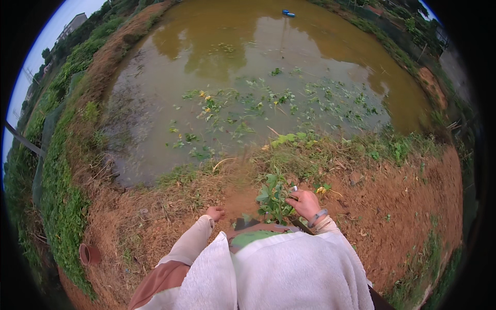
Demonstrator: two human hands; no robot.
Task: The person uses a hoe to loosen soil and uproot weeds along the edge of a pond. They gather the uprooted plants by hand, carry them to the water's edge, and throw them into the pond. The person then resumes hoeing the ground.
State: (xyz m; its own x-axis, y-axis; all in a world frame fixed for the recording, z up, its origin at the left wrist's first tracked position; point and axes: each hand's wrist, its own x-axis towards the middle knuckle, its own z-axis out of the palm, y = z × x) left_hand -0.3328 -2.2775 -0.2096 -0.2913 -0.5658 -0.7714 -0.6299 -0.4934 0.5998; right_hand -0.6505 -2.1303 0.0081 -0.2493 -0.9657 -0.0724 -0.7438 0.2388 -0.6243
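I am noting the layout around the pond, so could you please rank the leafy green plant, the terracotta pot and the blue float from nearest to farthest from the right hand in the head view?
From the right hand:
1. Leafy green plant, touching it on its left.
2. Terracotta pot, on the bank, lower left.
3. Blue float, on the water at the far end.
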